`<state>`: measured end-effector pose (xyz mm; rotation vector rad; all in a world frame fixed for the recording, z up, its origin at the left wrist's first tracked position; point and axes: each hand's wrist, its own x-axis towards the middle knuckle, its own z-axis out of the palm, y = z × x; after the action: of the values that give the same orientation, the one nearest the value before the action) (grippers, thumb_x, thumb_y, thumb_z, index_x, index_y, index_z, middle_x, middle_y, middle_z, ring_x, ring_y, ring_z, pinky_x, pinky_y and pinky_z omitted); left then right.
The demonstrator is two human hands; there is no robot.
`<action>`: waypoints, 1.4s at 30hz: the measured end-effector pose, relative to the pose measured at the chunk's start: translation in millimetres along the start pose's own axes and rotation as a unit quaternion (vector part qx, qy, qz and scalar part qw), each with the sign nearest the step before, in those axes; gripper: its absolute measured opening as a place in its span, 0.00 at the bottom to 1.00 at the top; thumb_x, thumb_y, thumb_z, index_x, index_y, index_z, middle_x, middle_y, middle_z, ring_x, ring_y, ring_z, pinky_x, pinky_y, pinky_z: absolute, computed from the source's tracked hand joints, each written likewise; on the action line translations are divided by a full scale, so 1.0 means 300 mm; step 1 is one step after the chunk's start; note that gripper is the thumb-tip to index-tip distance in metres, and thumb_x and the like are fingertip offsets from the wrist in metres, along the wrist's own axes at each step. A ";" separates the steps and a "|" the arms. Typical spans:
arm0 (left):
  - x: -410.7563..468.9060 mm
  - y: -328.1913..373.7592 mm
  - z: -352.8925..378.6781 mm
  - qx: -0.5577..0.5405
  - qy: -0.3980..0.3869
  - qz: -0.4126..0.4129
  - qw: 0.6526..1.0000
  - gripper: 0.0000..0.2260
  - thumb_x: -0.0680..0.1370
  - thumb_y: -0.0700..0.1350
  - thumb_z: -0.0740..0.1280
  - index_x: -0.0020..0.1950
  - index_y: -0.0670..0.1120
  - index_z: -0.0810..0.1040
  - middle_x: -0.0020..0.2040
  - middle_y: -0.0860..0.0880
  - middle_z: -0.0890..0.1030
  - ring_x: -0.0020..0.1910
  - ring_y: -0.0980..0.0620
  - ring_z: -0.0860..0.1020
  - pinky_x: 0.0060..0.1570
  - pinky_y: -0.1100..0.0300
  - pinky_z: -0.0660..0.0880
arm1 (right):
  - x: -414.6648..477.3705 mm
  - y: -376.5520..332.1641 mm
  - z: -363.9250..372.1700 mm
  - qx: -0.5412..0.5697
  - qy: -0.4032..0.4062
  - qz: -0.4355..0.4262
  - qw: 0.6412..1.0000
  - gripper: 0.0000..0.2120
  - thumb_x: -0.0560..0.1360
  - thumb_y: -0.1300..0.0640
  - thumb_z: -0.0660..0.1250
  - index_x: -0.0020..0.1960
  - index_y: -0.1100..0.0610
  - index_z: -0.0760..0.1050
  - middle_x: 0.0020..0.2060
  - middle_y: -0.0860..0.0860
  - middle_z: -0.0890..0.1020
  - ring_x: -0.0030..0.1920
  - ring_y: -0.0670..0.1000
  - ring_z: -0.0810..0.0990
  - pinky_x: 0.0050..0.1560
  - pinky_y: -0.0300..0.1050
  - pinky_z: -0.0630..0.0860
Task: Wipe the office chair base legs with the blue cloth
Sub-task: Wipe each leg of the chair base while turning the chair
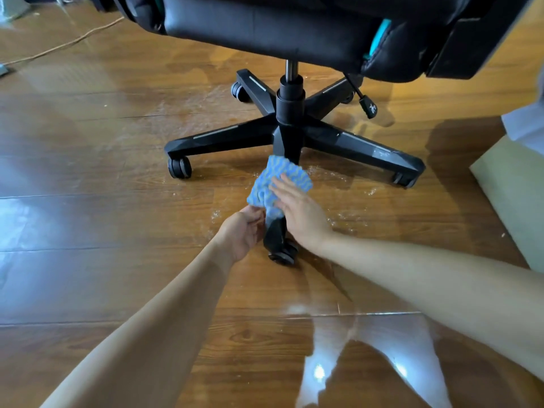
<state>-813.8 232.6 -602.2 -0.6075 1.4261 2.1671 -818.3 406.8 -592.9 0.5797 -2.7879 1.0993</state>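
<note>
A black five-legged office chair base (pixel 290 134) stands on the wood floor, with a castor at each leg end. The blue and white patterned cloth (pixel 273 179) is draped over the near leg (pixel 275 231), which points toward me. My right hand (pixel 297 213) lies flat on the cloth with its fingers spread, pressing it onto the leg. My left hand (pixel 245 234) grips the lower left edge of the cloth beside the leg. The near castor (pixel 284 254) shows below both hands.
The black chair seat (pixel 265 25) overhangs the base. A height lever (pixel 363 100) hangs at the right. A pale box or furniture edge (pixel 512 187) stands at the right. A cord (pixel 59 45) lies at the far left. Dust specks dot the glossy floor (pixel 88 201).
</note>
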 end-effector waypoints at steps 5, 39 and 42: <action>-0.002 0.032 0.035 0.065 -0.011 0.025 0.998 0.16 0.88 0.43 0.58 0.72 0.49 0.80 0.62 0.48 0.86 0.54 0.49 0.83 0.53 0.56 0.78 | 0.037 -0.073 0.023 0.087 0.082 0.131 0.984 0.20 0.86 0.60 0.59 0.78 0.58 0.70 0.81 0.46 0.63 0.81 0.46 0.61 0.77 0.39 0.60; -0.012 0.060 0.084 0.172 0.049 0.086 0.980 0.16 0.89 0.46 0.61 0.76 0.53 0.78 0.57 0.50 0.89 0.52 0.52 0.88 0.43 0.61 0.83 | 0.156 -0.086 0.019 0.165 0.142 0.307 0.927 0.22 0.86 0.51 0.57 0.79 0.51 0.63 0.72 0.51 0.76 0.68 0.56 0.76 0.60 0.46 0.72; -0.021 0.056 0.097 0.179 0.067 0.086 0.978 0.16 0.89 0.48 0.61 0.76 0.56 0.78 0.57 0.53 0.89 0.56 0.51 0.86 0.45 0.60 0.82 | 0.288 -0.007 -0.049 0.166 0.118 0.324 0.924 0.21 0.86 0.53 0.58 0.79 0.49 0.62 0.71 0.56 0.76 0.65 0.60 0.78 0.57 0.49 0.74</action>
<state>-822.1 252.8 -575.9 -0.5202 1.9472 1.9489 -898.2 388.1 -561.9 -0.4892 -2.6364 1.6350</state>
